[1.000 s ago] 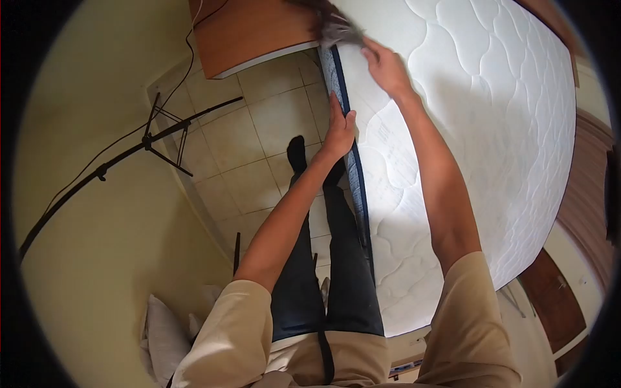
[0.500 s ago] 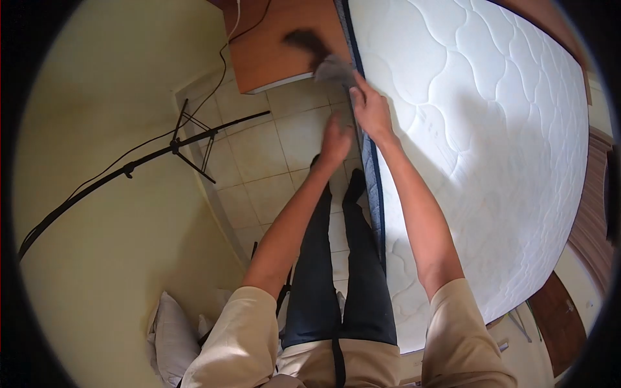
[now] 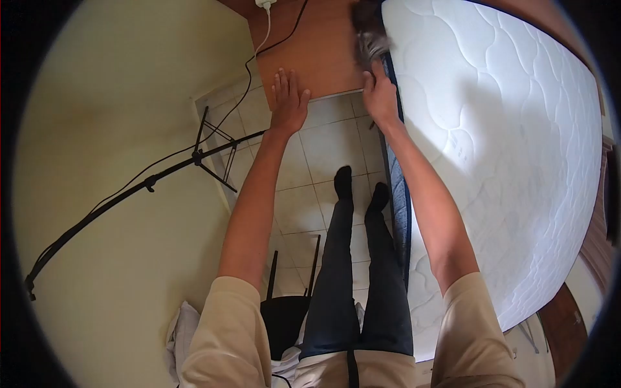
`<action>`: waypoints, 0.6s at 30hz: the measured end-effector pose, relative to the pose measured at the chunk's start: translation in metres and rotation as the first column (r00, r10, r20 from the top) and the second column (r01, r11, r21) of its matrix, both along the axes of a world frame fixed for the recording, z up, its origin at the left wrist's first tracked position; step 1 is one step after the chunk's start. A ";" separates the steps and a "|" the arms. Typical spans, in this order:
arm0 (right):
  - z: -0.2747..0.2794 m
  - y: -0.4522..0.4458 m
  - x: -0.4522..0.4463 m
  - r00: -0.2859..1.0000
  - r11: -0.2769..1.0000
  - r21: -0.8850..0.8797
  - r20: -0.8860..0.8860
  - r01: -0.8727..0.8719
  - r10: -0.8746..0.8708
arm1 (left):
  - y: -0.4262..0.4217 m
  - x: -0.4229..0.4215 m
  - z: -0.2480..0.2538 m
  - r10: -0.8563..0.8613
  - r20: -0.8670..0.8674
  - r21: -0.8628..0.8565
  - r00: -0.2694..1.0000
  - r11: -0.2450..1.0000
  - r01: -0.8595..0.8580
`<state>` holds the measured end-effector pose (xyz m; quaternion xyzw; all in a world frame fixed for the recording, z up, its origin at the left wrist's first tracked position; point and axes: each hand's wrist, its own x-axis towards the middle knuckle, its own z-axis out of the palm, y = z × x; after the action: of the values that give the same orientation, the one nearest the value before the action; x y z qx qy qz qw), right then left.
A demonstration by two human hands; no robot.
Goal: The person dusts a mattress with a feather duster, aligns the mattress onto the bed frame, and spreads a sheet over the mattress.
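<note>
My left hand [image 3: 289, 103] lies with fingers spread on the front edge of a brown wooden surface [image 3: 317, 55]. Closed round the near end of a dark feathery duster [image 3: 370, 40] is my right hand [image 3: 380, 97], at the gap between the wooden surface and the bed. The duster's dark head is blurred and reaches away from me along the mattress side. A white quilted mattress [image 3: 491, 161] with a dark blue border fills the right.
A black tripod-like stand [image 3: 198, 156] leans along the wall at left. A white plug [image 3: 264, 3] and cables cross the wooden surface. Below left are a black chair [image 3: 284, 323] and a cushion [image 3: 184, 336]. Tiled floor [image 3: 304, 194] lies around my feet.
My left hand has gone from the mattress side to the wooden surface. My right hand has moved the duster from over the mattress to the wooden surface's right side. The view has shifted.
</note>
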<state>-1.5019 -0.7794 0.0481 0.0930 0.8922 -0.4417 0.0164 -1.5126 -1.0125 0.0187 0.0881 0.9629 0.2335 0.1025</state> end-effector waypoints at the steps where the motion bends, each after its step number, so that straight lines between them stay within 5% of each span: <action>1: -0.005 -0.005 -0.009 0.979 0.997 -0.025 -0.191 0.072 -0.075 | -0.001 -0.003 -0.001 -0.002 0.000 -0.004 1.000 1.000 0.002; 2: -0.009 0.001 -0.017 0.986 0.986 -0.010 -0.015 -0.168 0.168 | 0.000 -0.006 -0.003 -0.009 -0.029 -0.023 1.000 1.000 0.009; 5: 0.005 -0.011 -0.040 0.999 0.998 0.057 0.046 0.023 -0.025 | -0.001 -0.009 -0.013 -0.031 -0.092 -0.079 0.995 0.997 0.024; 8: 0.014 -0.016 -0.050 0.990 0.990 0.036 -0.003 -0.138 0.138 | -0.002 -0.010 -0.015 -0.047 -0.111 -0.111 0.993 0.993 0.035; 15: -0.024 -0.031 -0.038 0.994 0.996 -0.066 -0.094 -0.058 0.052 | -0.002 -0.009 -0.013 -0.051 -0.121 -0.086 0.991 0.995 0.041; 17: -0.012 -0.029 -0.018 0.968 0.997 -0.011 -0.239 -0.082 0.077 | -0.004 -0.007 -0.003 -0.056 -0.111 -0.065 0.992 0.997 0.049; 18: -0.005 -0.036 -0.006 0.993 0.991 -0.080 -0.047 0.105 -0.109 | -0.006 -0.010 0.000 -0.057 -0.104 -0.047 0.993 0.998 0.053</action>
<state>-1.5077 -0.8152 0.0430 0.1289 0.8682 -0.4784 -0.0266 -1.5222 -1.0184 0.0183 0.1245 0.9691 0.2044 0.0599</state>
